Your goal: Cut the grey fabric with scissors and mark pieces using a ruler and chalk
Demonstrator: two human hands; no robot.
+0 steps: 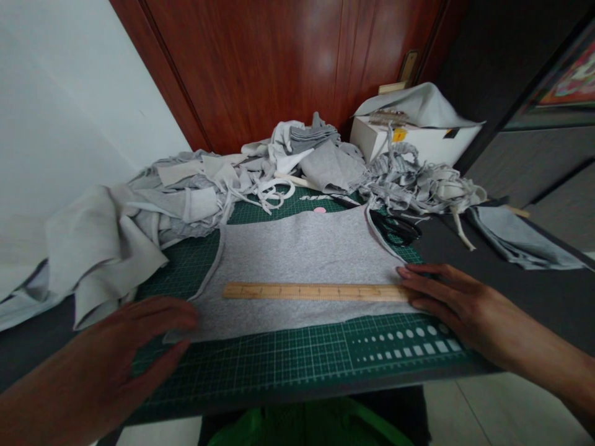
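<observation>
At the right end of the wooden ruler, first entry: right hand, fingers extended over the ruler's tip and the edge of the grey cloth panel; from my remote seat I cannot tell whether they pinch or merely press. Left hand: thumb and fingers apart, at the panel's near left corner; contact uncertain.

Item, the panel: spread on the green cutting mat, between the hands, ruler lying across its nearer half. Step in hand, as I judge it: squaring and measuring the cloth. Next move, by my reading, calls for a steady ruler and that left corner drawn flat.

Beyond: black-handled scissors, partly beside the panel's right edge; pink disc, just past its far edge; tangled strips; heaped offcuts; folded cloth, far right.

Containers, one: white box, at the back right, grey sheet draped on top; contents hidden from me.
</observation>
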